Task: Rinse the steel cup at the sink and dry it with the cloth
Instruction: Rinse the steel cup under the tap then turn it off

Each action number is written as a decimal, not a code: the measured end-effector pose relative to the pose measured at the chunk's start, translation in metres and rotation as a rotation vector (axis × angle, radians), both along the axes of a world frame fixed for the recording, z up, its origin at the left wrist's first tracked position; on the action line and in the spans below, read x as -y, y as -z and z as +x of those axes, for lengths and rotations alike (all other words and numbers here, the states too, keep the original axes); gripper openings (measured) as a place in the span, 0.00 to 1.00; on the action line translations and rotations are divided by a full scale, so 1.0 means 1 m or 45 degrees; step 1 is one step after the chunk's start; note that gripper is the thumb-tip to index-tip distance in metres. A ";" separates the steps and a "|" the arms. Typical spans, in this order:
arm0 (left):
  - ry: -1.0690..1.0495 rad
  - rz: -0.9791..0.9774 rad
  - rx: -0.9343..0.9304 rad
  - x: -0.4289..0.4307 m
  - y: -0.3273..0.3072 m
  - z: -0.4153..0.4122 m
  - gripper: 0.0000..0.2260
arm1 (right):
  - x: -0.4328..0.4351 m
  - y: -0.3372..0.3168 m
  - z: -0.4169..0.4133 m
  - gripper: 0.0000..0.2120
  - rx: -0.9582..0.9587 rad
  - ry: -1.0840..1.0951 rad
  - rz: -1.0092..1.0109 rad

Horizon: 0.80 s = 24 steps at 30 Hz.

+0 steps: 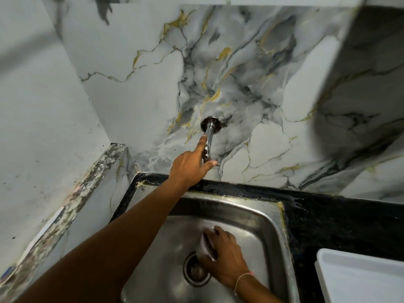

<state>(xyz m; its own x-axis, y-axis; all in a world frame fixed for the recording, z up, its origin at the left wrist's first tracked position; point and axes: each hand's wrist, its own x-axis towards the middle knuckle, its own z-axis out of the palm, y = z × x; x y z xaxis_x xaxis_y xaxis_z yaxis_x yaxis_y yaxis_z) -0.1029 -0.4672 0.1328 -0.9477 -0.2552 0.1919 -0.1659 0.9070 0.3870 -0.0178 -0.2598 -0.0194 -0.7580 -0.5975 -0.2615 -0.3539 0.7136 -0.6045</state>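
Left arm stretched forward and up, left hand [189, 166] with forefinger extended, thumb out to the side. Right hand [225, 258] low, fingers curled closed, thin band at the wrist.

The right hand [226, 256] covers most of the steel cup [206, 246], which is blurred. The left hand [190, 166] hides the tap [208, 138] handle. The white tray [360, 278] at near right runs off the edge.
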 end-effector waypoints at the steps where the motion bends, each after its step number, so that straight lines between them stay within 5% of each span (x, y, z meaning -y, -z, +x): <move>1: 0.027 0.123 -0.050 0.000 0.005 0.009 0.34 | -0.004 -0.011 0.000 0.28 0.194 0.137 -0.239; 4: -0.010 0.370 -0.251 -0.007 0.040 0.055 0.27 | -0.019 -0.043 0.004 0.15 0.821 0.566 -0.897; 6: -0.099 0.596 -0.172 -0.013 0.068 0.089 0.25 | -0.033 -0.060 0.004 0.22 1.191 0.804 -1.187; 11: -0.226 1.264 0.112 -0.067 0.102 0.143 0.24 | -0.051 -0.074 0.021 0.31 1.431 1.011 -1.385; 18: -0.311 2.153 0.100 -0.122 0.093 0.168 0.20 | -0.053 -0.076 0.039 0.24 0.888 1.131 -1.204; 24: -0.284 2.584 0.108 -0.152 0.099 0.175 0.26 | -0.086 -0.069 0.036 0.18 0.309 0.971 -1.007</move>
